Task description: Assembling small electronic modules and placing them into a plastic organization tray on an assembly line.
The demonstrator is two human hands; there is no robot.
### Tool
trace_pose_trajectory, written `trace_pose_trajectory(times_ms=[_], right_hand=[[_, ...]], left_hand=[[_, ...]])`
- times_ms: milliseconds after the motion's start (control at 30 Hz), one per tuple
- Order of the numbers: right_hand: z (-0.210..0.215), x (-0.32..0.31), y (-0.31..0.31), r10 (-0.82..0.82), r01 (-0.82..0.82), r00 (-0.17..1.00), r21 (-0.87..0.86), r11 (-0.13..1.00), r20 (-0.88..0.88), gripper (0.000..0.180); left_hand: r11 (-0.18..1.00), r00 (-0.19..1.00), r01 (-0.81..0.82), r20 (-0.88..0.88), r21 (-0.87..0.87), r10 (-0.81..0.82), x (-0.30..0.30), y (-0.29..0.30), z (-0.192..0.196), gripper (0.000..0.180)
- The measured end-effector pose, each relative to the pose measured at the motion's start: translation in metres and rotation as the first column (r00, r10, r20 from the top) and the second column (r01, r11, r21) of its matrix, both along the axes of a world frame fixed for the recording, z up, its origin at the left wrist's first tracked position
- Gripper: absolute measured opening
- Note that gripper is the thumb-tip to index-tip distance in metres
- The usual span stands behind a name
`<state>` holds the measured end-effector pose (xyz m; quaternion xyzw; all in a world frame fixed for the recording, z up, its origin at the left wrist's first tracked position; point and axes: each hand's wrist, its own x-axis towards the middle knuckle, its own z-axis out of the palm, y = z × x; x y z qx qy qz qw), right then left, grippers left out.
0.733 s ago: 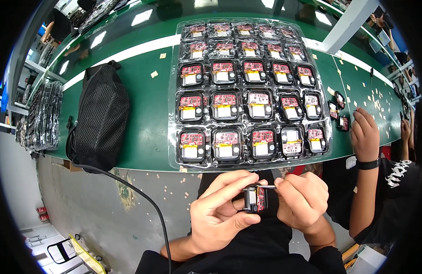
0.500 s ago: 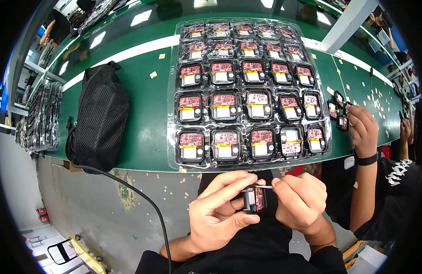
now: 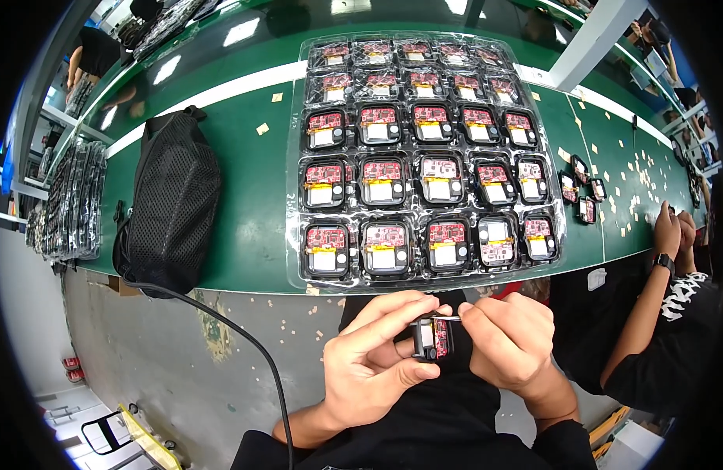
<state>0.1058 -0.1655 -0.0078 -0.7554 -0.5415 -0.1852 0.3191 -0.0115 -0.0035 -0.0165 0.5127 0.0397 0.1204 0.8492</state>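
My left hand (image 3: 373,364) is closed round a small black square housing (image 3: 432,340), like an opened smartwatch body, with a red circuit board and a white block inside. It is held tilted in front of my body, below the bench edge. Between the fingers of my right hand (image 3: 512,345) is a thin metal tool (image 3: 446,318); its tip meets the upper edge of the housing. What kind of tool it is cannot be made out. Beyond my hands, a clear plastic tray (image 3: 296,243) carries rows of similar housings, most with red boards uppermost.
A black mesh bag (image 3: 173,196) lies left of the tray on the green bench (image 3: 252,172), with a black cable (image 3: 256,345) running down from it. Stacked trays (image 3: 72,204) stand far left. Several loose housings (image 3: 587,210) lie right, near a co-worker's hands (image 3: 668,235). A white post (image 3: 600,47) rises behind.
My right hand and the tool have shifted slightly left, and the housing has turned a little. The co-worker's hand has withdrawn rightward from the loose housings.
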Motion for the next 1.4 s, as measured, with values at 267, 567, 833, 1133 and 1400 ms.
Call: trace_pose_trajectory(times_ms=[267, 567, 833, 1133, 1400], right_hand=[[0.006, -0.001, -0.009, -0.073, 0.075, 0.997, 0.079, 0.994, -0.037, 0.031], [0.008, 0.041, -0.054, -0.621, 0.640, 0.767, 0.110, 0.761, -0.162, 0.020], [-0.020, 0.067, -0.081, -0.880, 0.850, 0.457, -0.228, 0.475, -0.128, 0.033], [-0.028, 0.066, -0.086, -0.837, 0.823, 0.522, -0.161, 0.544, -0.162, 0.021], [-0.024, 0.066, -0.087, -0.834, 0.822, 0.520, -0.159, 0.547, -0.183, 0.020]], left_hand=[[0.997, 0.995, 0.002, 0.096, -0.080, 0.006, 0.003, 0.000, -0.001, 0.059], [0.955, 0.948, -0.290, 0.157, 0.059, 0.278, 0.006, 0.024, 0.013, 0.060], [0.891, 0.949, -0.255, 0.276, 0.375, 0.156, 0.055, 0.082, 0.043, 0.055], [0.708, 0.921, -0.385, 0.198, 0.592, 0.336, 0.138, 0.142, 0.052, 0.030], [0.172, 0.925, -0.240, 0.171, 0.956, 0.339, 0.152, 0.144, 0.048, 0.025]])
